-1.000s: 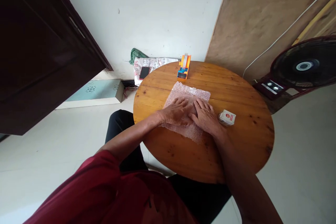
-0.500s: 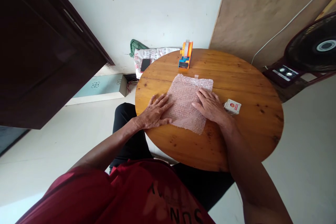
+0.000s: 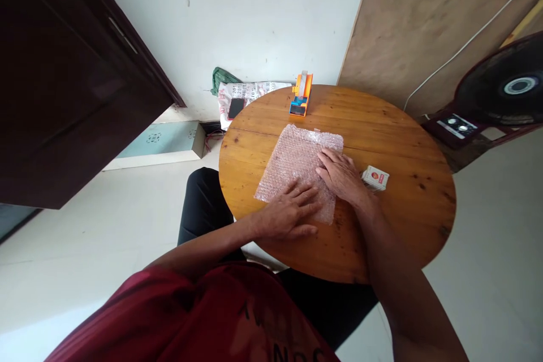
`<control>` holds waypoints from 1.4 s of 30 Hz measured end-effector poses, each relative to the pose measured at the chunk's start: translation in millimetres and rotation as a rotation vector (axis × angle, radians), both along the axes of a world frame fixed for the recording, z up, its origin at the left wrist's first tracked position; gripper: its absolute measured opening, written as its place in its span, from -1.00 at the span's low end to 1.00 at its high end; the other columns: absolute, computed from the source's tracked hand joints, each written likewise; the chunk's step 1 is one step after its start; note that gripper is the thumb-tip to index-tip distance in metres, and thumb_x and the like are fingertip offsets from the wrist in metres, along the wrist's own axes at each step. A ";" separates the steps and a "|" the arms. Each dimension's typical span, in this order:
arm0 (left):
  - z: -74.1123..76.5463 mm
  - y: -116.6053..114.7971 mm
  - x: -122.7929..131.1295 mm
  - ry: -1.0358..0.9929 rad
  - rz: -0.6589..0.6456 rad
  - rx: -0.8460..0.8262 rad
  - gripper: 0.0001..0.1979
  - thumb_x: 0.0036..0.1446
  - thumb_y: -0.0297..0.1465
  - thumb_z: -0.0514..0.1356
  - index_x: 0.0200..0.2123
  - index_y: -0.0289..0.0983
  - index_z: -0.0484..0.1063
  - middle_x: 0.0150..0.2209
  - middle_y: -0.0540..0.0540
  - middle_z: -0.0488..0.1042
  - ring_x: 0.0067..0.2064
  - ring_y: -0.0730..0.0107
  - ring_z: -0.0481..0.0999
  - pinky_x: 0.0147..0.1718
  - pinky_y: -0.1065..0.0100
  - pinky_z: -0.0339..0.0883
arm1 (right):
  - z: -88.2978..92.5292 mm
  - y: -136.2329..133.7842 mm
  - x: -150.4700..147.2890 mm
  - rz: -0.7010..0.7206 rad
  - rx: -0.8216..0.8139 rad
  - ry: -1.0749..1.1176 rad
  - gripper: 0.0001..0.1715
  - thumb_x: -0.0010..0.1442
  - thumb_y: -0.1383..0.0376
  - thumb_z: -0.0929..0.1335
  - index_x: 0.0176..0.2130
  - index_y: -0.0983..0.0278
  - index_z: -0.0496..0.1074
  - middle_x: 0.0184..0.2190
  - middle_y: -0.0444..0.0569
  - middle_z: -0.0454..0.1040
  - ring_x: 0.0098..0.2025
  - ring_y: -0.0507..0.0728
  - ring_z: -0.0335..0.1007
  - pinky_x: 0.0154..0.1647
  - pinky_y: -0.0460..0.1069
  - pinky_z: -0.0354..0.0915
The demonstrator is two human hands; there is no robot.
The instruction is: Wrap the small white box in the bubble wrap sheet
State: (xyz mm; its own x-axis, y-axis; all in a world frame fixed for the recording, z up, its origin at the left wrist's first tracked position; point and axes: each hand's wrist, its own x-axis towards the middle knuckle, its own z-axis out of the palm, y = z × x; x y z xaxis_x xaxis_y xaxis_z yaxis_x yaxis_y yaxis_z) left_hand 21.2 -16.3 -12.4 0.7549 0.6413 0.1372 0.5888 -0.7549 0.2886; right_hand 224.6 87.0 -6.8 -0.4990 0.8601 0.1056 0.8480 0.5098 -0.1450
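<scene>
A pinkish, clear sheet of bubble wrap (image 3: 288,158) lies flat on the round wooden table (image 3: 407,220). My left hand (image 3: 292,212) rests palm down across its near edge, fingers spread and pointing right. On the right part of the wrap lies my right hand (image 3: 339,172), flat, with its fingers stretched toward the middle. Neither hand grips anything. A small white box with a red mark (image 3: 376,177) sits just right of my right hand.
An orange and blue tape dispenser (image 3: 301,95) stands at the table's far side. Beyond the left rim, a dark phone (image 3: 236,108) lies on a printed white sack (image 3: 263,89). At the far right is a black fan-like appliance (image 3: 520,86). A long box (image 3: 161,141) lies on the floor.
My left hand has slid from the wrap's left edge to the right and nearer, onto its near edge. The right hand stays in nearly the same place on the wrap.
</scene>
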 end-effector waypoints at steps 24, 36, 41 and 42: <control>-3.7 11.4 -3.4 -0.266 0.356 0.072 -0.80 0.29 -0.36 0.13 -0.29 -0.28 0.54 -0.10 -0.16 0.59 -0.06 0.18 0.51 0.02 0.08 0.33 | 10.0 -6.7 -0.8 -0.035 0.132 0.039 -0.67 0.40 0.21 0.26 0.01 0.28 0.51 0.12 0.09 0.53 0.08 0.33 0.39 -0.01 0.19 0.14; -7.4 10.9 5.3 -0.032 0.176 0.031 -0.18 0.24 0.16 0.10 0.42 -0.13 0.14 0.49 -0.30 -0.03 0.50 -0.38 -0.16 0.34 -0.46 -0.32 | 10.0 -6.5 -0.4 -0.010 0.120 0.078 -0.63 0.38 0.24 0.21 -0.04 0.27 0.54 0.07 0.13 0.55 0.06 0.33 0.40 0.05 0.20 0.16; -2.7 10.4 3.3 -0.060 0.184 -0.018 -0.17 0.17 0.20 0.13 0.35 -0.16 0.28 0.43 -0.29 0.16 0.47 -0.35 -0.01 0.36 -0.43 -0.35 | 15.5 -8.3 1.1 -0.029 0.111 0.100 -0.65 0.38 0.24 0.22 -0.06 0.26 0.53 0.03 0.12 0.56 0.08 0.32 0.40 0.04 0.18 0.17; -2.0 10.1 2.5 -0.079 0.187 -0.022 -0.16 0.16 0.22 0.13 0.34 -0.17 0.30 0.41 -0.29 0.19 0.46 -0.32 0.02 0.37 -0.41 -0.34 | 15.9 -8.3 1.6 -0.033 0.108 0.099 -0.66 0.38 0.24 0.22 -0.06 0.26 0.53 0.02 0.12 0.57 0.09 0.32 0.40 0.04 0.18 0.17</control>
